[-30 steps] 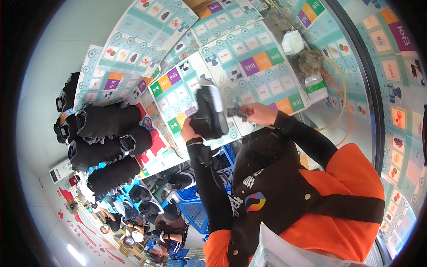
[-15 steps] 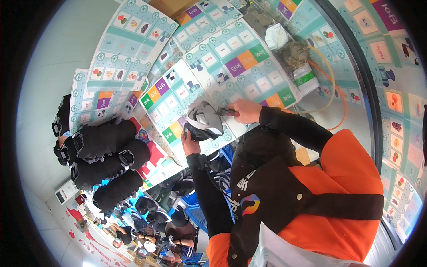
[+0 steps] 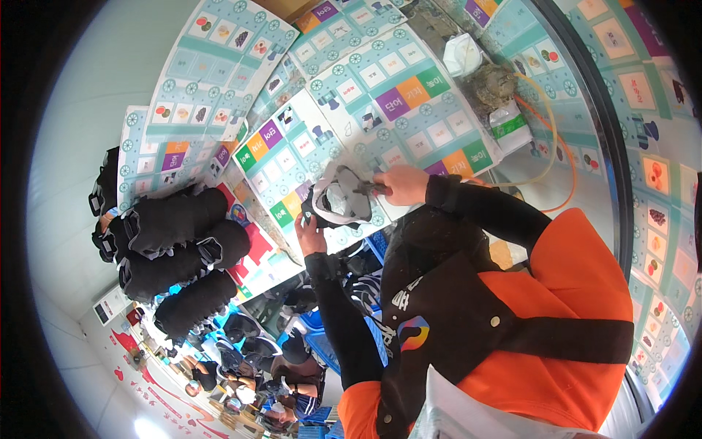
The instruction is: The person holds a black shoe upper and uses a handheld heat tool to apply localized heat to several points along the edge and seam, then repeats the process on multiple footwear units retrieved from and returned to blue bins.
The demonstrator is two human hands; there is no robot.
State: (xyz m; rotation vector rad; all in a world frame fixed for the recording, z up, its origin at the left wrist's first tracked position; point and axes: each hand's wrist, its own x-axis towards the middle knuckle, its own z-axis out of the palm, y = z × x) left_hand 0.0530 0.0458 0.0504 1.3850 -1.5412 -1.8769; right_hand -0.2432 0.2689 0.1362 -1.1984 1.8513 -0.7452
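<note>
A black diving mask [image 3: 338,202] with a pale grey skirt hangs in front of my chest, its open side turned toward the camera. My left hand [image 3: 310,235] grips its lower left edge from below. My right hand [image 3: 401,184] pinches the mask's right side, where the strap attaches. Both arms wear black wetsuit sleeves, and an orange vest [image 3: 570,307] covers my chest.
Colourful foam play mats [image 3: 380,88] with picture squares cover the floor. Three black rolled bundles [image 3: 170,228] lie at the left. Blue crates [image 3: 333,344] with dark gear stand below my hands. A white bag [image 3: 462,55] and an orange hose [image 3: 550,146] lie at the upper right.
The mask has been turned over: a second ago its black front showed, now the grey skirt faces the camera. Both hands stayed on it.
</note>
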